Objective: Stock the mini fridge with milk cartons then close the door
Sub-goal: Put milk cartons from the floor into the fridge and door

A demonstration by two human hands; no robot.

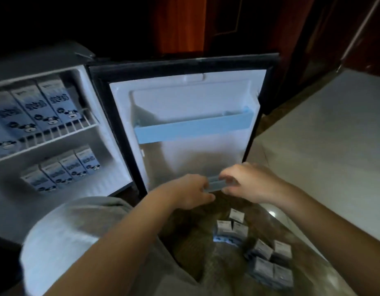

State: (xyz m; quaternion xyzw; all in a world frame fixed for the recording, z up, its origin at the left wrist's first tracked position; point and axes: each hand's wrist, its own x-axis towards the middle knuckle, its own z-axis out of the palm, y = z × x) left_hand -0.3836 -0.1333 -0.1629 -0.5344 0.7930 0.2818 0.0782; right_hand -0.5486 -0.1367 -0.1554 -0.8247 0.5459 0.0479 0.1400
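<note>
Left hand [191, 192] and right hand [249, 182] pinch opposite ends of a pale blue rail [215, 185] lying crosswise at the fridge door [184, 92] bottom edge. Loose milk cartons [238, 227] lie on the floor [189, 236] below, nearer the right hand.

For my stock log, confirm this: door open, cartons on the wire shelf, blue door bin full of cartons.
Not quite. The head view shows the blue door bin empty; the door is open and cartons do stand on the wire shelf.

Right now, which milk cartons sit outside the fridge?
The small blue-and-white cartons on the floor; the others stand inside, on the wire shelf and below it.
</note>
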